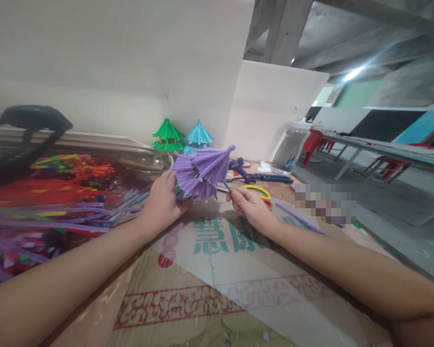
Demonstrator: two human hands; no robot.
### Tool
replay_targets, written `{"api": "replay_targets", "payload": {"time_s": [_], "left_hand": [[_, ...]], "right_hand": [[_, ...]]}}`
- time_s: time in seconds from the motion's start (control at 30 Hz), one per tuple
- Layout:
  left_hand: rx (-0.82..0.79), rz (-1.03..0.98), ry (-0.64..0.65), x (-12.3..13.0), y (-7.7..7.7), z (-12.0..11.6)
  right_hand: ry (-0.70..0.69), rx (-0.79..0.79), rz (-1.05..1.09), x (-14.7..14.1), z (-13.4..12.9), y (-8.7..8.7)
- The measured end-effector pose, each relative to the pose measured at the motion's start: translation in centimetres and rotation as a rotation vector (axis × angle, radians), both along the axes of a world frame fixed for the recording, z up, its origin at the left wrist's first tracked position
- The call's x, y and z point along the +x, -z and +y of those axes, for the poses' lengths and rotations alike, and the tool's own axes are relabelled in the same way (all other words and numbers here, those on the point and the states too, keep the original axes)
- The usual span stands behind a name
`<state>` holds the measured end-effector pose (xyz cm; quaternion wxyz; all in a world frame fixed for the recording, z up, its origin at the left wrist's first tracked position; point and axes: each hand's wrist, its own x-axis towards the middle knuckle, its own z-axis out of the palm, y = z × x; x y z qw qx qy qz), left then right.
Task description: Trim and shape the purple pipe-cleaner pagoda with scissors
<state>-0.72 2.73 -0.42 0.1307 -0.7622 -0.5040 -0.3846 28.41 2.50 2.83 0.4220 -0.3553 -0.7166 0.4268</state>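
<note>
A purple pipe-cleaner pavilion (206,168) with a pleated, umbrella-like roof is held tilted above the table, its knobbed tip pointing up and right. My left hand (166,195) is closed round its left side, with the fingertips partly hidden behind it. At the right edge of the roof, my right hand (248,205) pinches a thin dark strand that runs up to the pavilion; it looks like a pipe-cleaner end. Behind stand a green pipe-cleaner pavilion (168,135) and a light blue one (198,134), the latter partly covered by the purple roof.
Loose coloured pipe cleaners (58,212) heap up at the left. Scissors with yellow and orange handles (260,192), a blue glue gun (239,168), dark-handled pliers (271,178) and a clear bottle (290,147) lie or stand behind my right hand. A purple pipe cleaner (300,218) lies right.
</note>
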Motion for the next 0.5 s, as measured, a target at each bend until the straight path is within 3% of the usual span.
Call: {"api": "replay_targets", "payload": {"time_s": [0.5], "left_hand": [[-0.012, -0.013, 0.008, -0.05, -0.05, 0.00]], "right_hand": [[-0.036, -0.034, 0.063, -0.01, -0.06, 0.07]]}}
